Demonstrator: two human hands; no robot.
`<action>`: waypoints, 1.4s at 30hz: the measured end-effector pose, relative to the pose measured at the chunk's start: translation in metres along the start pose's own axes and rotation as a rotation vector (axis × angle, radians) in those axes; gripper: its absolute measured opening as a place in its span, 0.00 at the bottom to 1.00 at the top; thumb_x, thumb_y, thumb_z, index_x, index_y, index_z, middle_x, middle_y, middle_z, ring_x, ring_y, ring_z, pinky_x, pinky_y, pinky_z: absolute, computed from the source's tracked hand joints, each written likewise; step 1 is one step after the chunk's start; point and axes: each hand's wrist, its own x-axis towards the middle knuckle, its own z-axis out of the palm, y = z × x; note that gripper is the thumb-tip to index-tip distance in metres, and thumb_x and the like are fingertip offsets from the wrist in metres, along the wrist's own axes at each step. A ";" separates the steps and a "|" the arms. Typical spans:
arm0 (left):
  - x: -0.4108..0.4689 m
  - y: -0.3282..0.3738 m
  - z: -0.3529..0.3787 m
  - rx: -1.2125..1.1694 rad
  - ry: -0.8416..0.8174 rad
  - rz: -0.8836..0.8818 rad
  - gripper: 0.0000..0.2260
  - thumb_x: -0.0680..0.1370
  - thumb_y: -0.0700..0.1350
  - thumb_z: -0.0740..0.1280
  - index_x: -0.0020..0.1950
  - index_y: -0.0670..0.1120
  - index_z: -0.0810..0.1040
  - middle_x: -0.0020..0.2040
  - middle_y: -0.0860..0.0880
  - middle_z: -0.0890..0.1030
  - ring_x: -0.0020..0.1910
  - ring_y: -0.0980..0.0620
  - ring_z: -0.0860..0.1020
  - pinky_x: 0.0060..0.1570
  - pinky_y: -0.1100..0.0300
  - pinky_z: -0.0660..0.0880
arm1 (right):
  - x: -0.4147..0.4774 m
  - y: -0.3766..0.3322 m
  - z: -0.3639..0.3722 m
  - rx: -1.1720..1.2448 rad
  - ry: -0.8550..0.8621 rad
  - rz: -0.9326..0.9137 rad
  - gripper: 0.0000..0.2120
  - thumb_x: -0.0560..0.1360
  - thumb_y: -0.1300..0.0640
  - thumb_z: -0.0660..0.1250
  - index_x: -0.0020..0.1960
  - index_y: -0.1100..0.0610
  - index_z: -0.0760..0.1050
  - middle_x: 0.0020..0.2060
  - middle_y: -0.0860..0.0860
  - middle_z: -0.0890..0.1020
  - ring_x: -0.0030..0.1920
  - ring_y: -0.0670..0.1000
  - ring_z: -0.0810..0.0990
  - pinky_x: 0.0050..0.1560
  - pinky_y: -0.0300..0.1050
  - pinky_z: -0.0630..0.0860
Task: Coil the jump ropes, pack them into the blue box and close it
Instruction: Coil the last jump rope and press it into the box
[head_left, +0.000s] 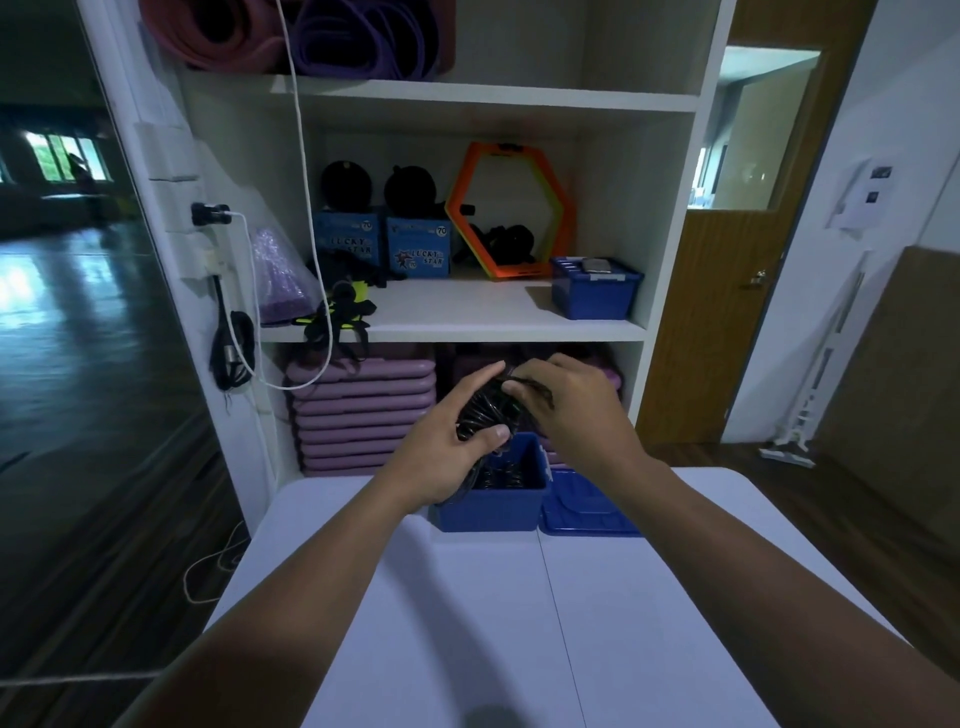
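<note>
A coiled black jump rope (485, 410) is held in the air just above the open blue box (493, 512), which stands at the far edge of the white table (467, 613). My left hand (457, 441) grips the coil from the left and below. My right hand (563, 400) pinches a strand at the coil's top right. More black rope (501, 475) lies inside the box. The blue lid (587, 506) lies flat on the table, right of the box.
A white shelf unit (498, 317) stands behind the table with a second blue box (595, 291), an orange hexagon ring (511, 213), and stacked purple pads (363, 410). A wooden door (727, 291) is to the right. White cable (306, 208) hangs left.
</note>
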 end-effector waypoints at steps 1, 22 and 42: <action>0.000 0.001 0.000 -0.002 0.013 0.002 0.28 0.80 0.49 0.68 0.74 0.71 0.60 0.63 0.75 0.65 0.62 0.71 0.68 0.60 0.68 0.66 | 0.000 0.000 0.000 0.030 -0.002 0.007 0.09 0.78 0.52 0.68 0.54 0.55 0.82 0.38 0.52 0.80 0.36 0.50 0.76 0.36 0.43 0.70; 0.003 -0.003 -0.006 -0.068 0.079 0.077 0.20 0.80 0.44 0.69 0.68 0.60 0.71 0.54 0.49 0.81 0.50 0.49 0.83 0.53 0.43 0.80 | -0.004 -0.014 -0.008 0.988 -0.196 0.626 0.08 0.81 0.61 0.61 0.55 0.58 0.79 0.46 0.54 0.82 0.48 0.51 0.80 0.55 0.48 0.77; -0.007 0.002 -0.042 -0.293 0.081 0.159 0.22 0.80 0.46 0.66 0.69 0.68 0.71 0.69 0.60 0.75 0.70 0.57 0.72 0.69 0.56 0.70 | 0.012 -0.022 -0.027 1.468 -0.231 0.819 0.05 0.78 0.65 0.64 0.52 0.65 0.78 0.43 0.57 0.82 0.42 0.51 0.84 0.36 0.37 0.81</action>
